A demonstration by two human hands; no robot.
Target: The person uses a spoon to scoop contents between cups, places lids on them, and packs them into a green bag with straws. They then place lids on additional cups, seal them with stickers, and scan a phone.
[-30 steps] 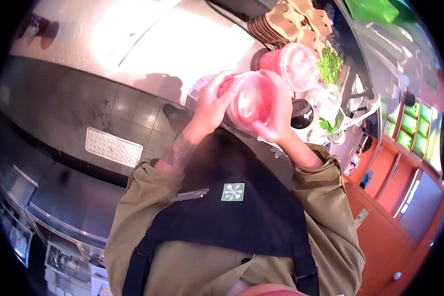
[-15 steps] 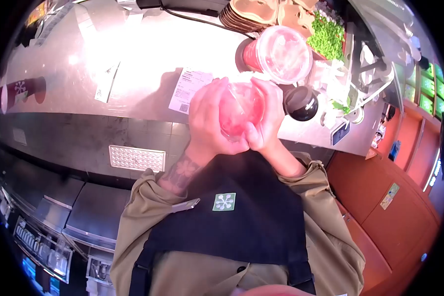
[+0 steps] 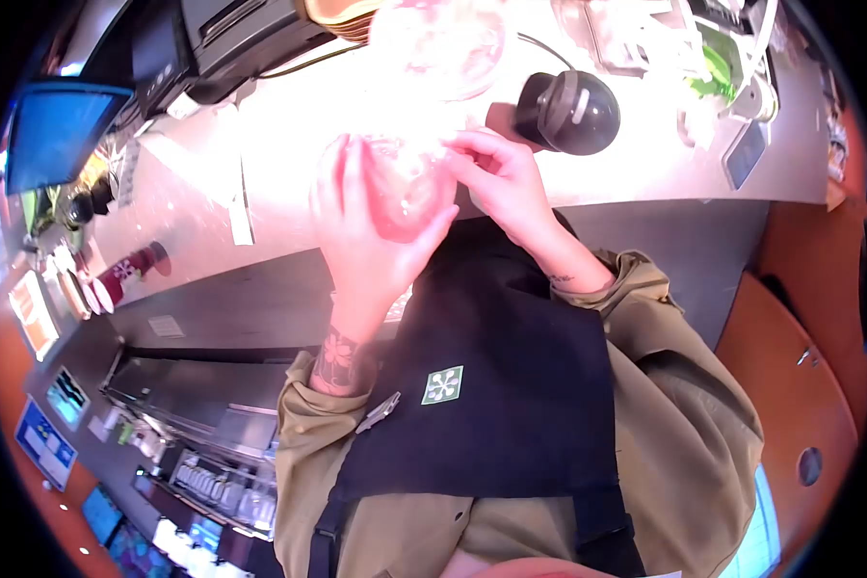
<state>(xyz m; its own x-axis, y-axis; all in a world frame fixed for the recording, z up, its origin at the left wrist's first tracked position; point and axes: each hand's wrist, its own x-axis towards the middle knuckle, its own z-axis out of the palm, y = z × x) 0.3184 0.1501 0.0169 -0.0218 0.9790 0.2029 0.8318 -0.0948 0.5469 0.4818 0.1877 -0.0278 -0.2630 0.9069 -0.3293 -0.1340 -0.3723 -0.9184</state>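
A clear plastic cup of pink-red drink (image 3: 407,188) is held over the near edge of the steel counter (image 3: 636,164). My left hand (image 3: 361,246) wraps around the cup's side from the left. My right hand (image 3: 499,178) rests its fingertips on the cup's top rim from the right. A second lidded cup (image 3: 438,43), washed out by glare, stands on the counter just behind. I wear a black apron over an olive jacket.
A round black lid or dispenser (image 3: 568,111) sits right of the cups. Green herbs (image 3: 718,67) and containers lie at the far right. A paper slip (image 3: 241,217), a black machine (image 3: 231,39) and a blue screen (image 3: 53,130) are on the left.
The view has swung left and down. The cup stays in both hands; my right hand shifted from gripping its side to touching its top rim.
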